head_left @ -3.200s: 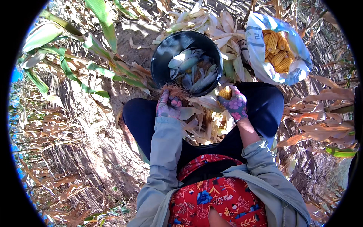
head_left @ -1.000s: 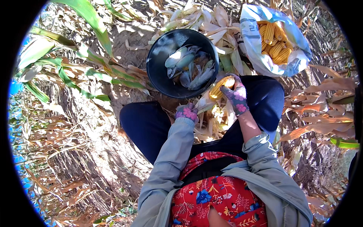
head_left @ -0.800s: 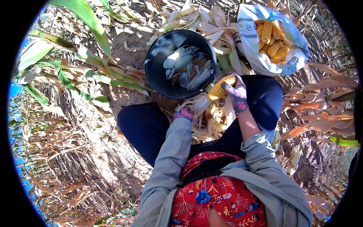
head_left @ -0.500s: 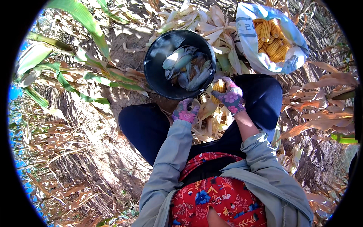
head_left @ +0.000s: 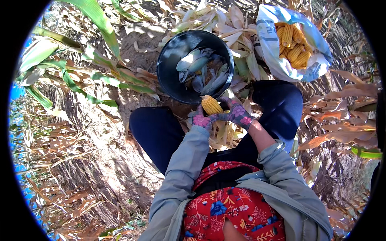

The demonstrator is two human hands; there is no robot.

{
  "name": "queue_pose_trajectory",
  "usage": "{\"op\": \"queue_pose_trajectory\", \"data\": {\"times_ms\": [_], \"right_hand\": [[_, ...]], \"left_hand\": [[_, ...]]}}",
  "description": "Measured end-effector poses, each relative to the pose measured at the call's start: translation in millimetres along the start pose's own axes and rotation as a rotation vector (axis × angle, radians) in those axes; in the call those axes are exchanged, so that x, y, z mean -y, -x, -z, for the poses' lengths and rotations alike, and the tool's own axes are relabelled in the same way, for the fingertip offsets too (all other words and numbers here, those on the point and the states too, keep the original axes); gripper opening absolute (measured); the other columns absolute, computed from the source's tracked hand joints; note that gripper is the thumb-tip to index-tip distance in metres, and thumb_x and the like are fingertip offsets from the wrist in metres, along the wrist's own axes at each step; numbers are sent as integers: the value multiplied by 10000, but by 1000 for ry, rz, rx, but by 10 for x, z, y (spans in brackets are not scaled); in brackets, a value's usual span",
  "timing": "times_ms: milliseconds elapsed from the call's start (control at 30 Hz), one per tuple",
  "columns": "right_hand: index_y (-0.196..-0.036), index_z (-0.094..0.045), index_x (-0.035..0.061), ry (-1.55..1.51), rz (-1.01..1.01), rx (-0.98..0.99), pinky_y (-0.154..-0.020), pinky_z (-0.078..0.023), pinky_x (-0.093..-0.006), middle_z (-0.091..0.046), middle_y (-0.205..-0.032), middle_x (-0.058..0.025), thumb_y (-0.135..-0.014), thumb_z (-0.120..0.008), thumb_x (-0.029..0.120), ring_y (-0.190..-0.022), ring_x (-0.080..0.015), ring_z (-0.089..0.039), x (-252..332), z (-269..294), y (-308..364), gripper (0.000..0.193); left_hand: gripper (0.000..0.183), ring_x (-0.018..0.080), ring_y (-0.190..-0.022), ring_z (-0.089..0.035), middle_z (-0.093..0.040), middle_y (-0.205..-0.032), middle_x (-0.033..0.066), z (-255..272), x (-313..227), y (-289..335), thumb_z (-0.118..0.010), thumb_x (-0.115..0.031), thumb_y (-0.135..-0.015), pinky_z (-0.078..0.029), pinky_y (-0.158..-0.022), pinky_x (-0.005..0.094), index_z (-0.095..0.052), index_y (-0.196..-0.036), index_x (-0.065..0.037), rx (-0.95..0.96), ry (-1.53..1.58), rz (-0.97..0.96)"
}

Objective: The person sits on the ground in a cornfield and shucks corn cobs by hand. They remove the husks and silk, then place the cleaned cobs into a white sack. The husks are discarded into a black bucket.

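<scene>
A yellow corn cob with its kernels bare tilts up between my two gloved hands, just below the near rim of a black bucket. Around the cob's lower left side, my left hand is closed. My right hand grips its lower right side, the thumb reaching across toward the left hand. The cob's base is hidden by the gloves. Inside the bucket lie several ears in pale husks.
At the upper right stands a white and blue sack holding several husked cobs. Loose husks lie between my legs, and more husks pile beyond the bucket. Green-leaved stalks lean in at the left.
The cob has moved left from my right hand to between both hands, and its tip points up and left. My right hand has come down and closer to the left one.
</scene>
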State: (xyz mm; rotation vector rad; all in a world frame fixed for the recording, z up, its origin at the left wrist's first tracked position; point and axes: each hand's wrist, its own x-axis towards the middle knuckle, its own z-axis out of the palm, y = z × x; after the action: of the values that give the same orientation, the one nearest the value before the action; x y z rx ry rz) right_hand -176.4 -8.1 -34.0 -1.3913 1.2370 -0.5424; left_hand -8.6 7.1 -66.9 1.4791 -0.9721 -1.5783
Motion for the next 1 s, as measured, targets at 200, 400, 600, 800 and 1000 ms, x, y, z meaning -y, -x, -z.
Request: {"op": "queue_pose_trajectory", "data": {"times_ms": [200,400,600,800,1000], "right_hand": [[-1189,-432,1,128,-19,146,-870,-416,-310,-550,-1097,-139,-613,-772,292,-996,-205,-541,-190,-101,-47,729],[-1090,-487,11,214,43,35,-775,-459,-341,-606,-936,-134,-597,-756,330,-884,-249,-587,-215,-275,-60,646],[-981,-505,33,459,66,-66,-682,-474,-392,-611,-804,-168,-636,-689,384,-773,-320,-599,65,-372,108,526],[-1018,-488,29,427,79,-2,-685,-481,-382,-612,-795,-162,-623,-691,397,-768,-313,-603,215,-352,153,577],[-1076,-517,76,313,53,40,-800,-436,-368,-601,-948,-150,-659,-653,346,-894,-281,-580,111,-400,99,515]], "left_hand": [[684,222,-963,-544,-522,-1080,91,167,89,-67,-682,-49,-658,-472,-809,374,-342,-1251,-62,-26,413,127],[638,269,-974,-526,-494,-1086,106,35,103,-122,-631,-48,-685,-455,-843,420,-333,-1249,-65,19,680,-25],[500,239,-868,-539,-497,-964,94,-71,-49,-8,-636,-127,-746,-481,-753,386,-386,-1173,-54,-163,648,-58],[431,236,-790,-566,-536,-890,109,5,-205,31,-633,-136,-727,-490,-718,359,-452,-1088,15,-144,632,1],[498,230,-788,-589,-543,-926,105,85,-87,-4,-682,14,-669,-529,-669,384,-423,-1091,-39,-152,518,-106]]}}
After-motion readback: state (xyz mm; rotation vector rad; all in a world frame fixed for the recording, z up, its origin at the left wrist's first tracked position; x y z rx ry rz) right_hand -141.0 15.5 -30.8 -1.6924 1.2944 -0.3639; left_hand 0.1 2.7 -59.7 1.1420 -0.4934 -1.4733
